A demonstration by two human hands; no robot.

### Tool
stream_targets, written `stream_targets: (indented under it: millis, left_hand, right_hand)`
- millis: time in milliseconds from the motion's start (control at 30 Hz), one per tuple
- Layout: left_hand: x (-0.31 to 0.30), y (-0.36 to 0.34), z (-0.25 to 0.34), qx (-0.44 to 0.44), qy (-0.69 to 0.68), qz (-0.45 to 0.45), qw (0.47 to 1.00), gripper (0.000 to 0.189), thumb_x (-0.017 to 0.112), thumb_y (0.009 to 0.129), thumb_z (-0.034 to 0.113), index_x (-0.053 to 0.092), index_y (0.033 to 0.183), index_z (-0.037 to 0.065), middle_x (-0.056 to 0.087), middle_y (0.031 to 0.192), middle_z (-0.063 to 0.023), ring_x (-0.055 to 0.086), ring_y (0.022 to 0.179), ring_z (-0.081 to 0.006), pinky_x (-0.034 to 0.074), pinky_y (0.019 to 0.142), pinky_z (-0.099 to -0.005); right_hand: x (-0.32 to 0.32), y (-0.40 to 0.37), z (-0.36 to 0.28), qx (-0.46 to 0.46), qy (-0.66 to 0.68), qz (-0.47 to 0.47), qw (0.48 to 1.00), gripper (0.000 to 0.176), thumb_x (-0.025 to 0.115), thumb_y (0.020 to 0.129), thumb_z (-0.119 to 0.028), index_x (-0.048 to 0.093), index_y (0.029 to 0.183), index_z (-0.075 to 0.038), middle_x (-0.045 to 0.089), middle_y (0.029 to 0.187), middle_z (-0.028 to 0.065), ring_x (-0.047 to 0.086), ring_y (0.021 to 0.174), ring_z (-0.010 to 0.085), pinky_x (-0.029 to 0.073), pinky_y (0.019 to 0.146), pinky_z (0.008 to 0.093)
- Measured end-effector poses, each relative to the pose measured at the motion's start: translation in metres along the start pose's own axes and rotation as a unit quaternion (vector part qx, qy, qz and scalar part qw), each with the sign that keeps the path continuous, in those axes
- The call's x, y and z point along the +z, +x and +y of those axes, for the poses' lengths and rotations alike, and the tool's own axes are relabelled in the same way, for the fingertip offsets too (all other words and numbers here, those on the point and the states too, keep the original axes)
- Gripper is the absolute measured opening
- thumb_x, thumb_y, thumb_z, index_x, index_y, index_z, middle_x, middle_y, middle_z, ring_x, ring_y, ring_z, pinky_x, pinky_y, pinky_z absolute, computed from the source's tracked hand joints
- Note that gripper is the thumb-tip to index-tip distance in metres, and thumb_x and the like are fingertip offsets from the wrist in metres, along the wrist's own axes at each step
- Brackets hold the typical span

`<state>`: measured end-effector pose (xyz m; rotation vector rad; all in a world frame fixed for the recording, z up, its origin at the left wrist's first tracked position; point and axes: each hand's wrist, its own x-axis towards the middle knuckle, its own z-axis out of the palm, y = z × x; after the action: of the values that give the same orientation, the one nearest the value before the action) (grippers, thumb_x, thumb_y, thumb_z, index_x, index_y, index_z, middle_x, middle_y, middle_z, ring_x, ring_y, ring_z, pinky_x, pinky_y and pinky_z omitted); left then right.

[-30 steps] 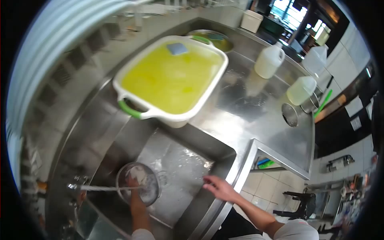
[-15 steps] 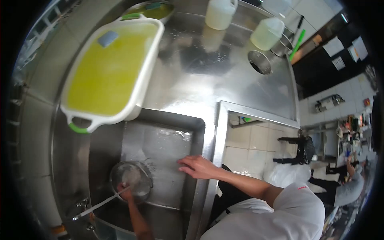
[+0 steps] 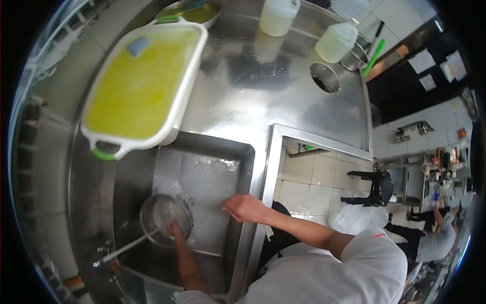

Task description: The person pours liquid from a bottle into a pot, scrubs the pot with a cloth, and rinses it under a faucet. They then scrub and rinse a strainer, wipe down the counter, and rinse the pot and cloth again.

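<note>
Inside the steel sink (image 3: 207, 177) stands a round metal bowl (image 3: 152, 213) under the long thin faucet (image 3: 126, 251), with cloudy water in it. My left hand (image 3: 175, 229) is over the bowl's right part, near the faucet's end; its fingers look drawn together, and what they hold, if anything, is too small to make out. To the right of the bowl, above the sink floor by the right wall, my right hand (image 3: 244, 208) hangs with its fingers curled in and nothing visible in them.
A white tub (image 3: 174, 119) of yellow-green liquid with a grey sponge (image 3: 138, 46) stands on the steel counter (image 3: 228, 111). Behind are another bowl (image 3: 215, 19), two jugs (image 3: 278, 17) (image 3: 336, 41) and a round hole (image 3: 324, 78). Another person (image 3: 438, 243) is far right.
My left hand has moved right and up, away from the faucet's end. The fingers of my right hand, stretched out before, have curled in. The view has shifted slightly.
</note>
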<state>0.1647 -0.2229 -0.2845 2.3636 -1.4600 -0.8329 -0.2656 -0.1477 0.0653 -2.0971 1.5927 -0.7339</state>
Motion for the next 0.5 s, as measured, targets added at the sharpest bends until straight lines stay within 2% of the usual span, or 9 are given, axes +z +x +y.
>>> stream_targets:
  millis: [67,167,200,233,267,300,433,467,500]
  left_hand:
    - [-0.040,-0.030,0.033,-0.015,-0.294,0.015,0.956,0.013,0.063,0.084,0.019,0.054,0.079,0.011,0.050,0.077,-0.0020,0.048,0.072,-0.0176,0.040,0.065,-0.0333]
    - [-0.130,-0.070,0.118,-0.034,-0.460,0.021,0.887,0.026,0.065,0.084,0.012,0.044,0.069,0.012,0.038,0.069,0.0038,0.039,0.064,-0.0108,0.035,0.055,-0.0291]
    - [-0.163,-0.069,0.127,-0.028,-0.334,-0.018,0.942,0.025,0.062,0.085,0.007,0.043,0.070,0.011,0.045,0.072,0.0022,0.047,0.067,-0.0093,0.040,0.056,-0.0285]
    - [-0.187,-0.081,0.156,-0.028,-0.457,-0.015,0.889,0.028,0.057,0.086,0.001,0.038,0.068,0.009,0.054,0.076,-0.0011,0.057,0.075,-0.0116,0.049,0.065,-0.0278]
    - [-0.201,-0.072,0.142,0.041,-0.394,-0.035,0.917,0.029,0.053,0.087,-0.003,0.035,0.067,0.008,0.059,0.080,-0.0051,0.062,0.086,-0.0161,0.053,0.079,-0.0329]
    - [-0.223,-0.080,0.157,0.083,-0.418,-0.048,0.904,0.030,0.054,0.087,-0.003,0.036,0.067,0.009,0.055,0.076,-0.0038,0.062,0.084,-0.0167,0.052,0.068,-0.0282]
    - [-0.298,-0.108,0.219,0.148,-0.370,-0.021,0.917,0.033,0.055,0.090,0.000,0.034,0.066,0.007,0.063,0.083,-0.0098,0.065,0.089,-0.0192,0.056,0.073,-0.0304]
    - [-0.318,-0.119,0.239,0.145,-0.367,-0.004,0.919,0.033,0.055,0.090,0.000,0.034,0.066,0.007,0.063,0.083,-0.0098,0.065,0.089,-0.0192,0.056,0.073,-0.0304]
    - [-0.339,-0.132,0.259,0.179,-0.321,0.004,0.930,0.033,0.055,0.091,0.001,0.034,0.065,0.005,0.065,0.083,-0.0114,0.065,0.088,-0.0184,0.056,0.072,-0.0299]
  right_hand:
    - [0.002,-0.002,0.000,0.005,0.005,-0.010,1.000,0.017,0.056,0.087,-0.020,0.058,0.086,-0.003,0.059,0.078,0.0137,0.062,0.074,0.0315,0.053,0.061,0.0388]
    - [0.012,0.001,0.006,-0.013,0.004,0.014,1.000,0.018,0.056,0.087,-0.020,0.057,0.084,-0.003,0.059,0.078,0.0140,0.061,0.074,0.0328,0.053,0.063,0.0415]
    - [0.012,0.003,0.004,0.008,0.011,-0.022,1.000,0.017,0.056,0.086,-0.020,0.057,0.085,-0.003,0.060,0.079,0.0144,0.061,0.076,0.0333,0.052,0.065,0.0425]
    - [0.012,0.005,0.003,0.029,0.013,-0.061,0.998,0.017,0.056,0.086,-0.020,0.057,0.086,-0.003,0.060,0.081,0.0148,0.061,0.078,0.0338,0.052,0.066,0.0435]
    - [0.014,0.009,0.003,0.020,0.016,-0.091,0.996,0.018,0.056,0.086,-0.020,0.057,0.087,-0.003,0.060,0.082,0.0151,0.061,0.079,0.0346,0.052,0.068,0.0443]
    - [0.022,0.010,0.002,0.013,0.017,-0.117,0.993,0.018,0.056,0.086,-0.021,0.058,0.088,-0.003,0.061,0.084,0.0155,0.061,0.080,0.0353,0.051,0.069,0.0450]
    - [0.063,0.031,-0.016,0.001,0.100,-0.168,0.981,0.030,0.060,0.085,-0.025,0.061,0.105,-0.003,0.062,0.096,0.0177,0.060,0.093,0.0356,0.050,0.080,0.0439]
    - [0.095,0.040,-0.015,-0.019,0.131,-0.214,0.968,0.047,0.063,0.084,-0.028,0.052,0.122,-0.004,0.058,0.112,0.0190,0.057,0.103,0.0368,0.048,0.086,0.0426]
    - [0.110,0.053,-0.035,-0.020,0.154,-0.187,0.970,0.053,0.063,0.083,-0.028,0.047,0.127,-0.005,0.054,0.118,0.0193,0.055,0.105,0.0384,0.047,0.088,0.0429]
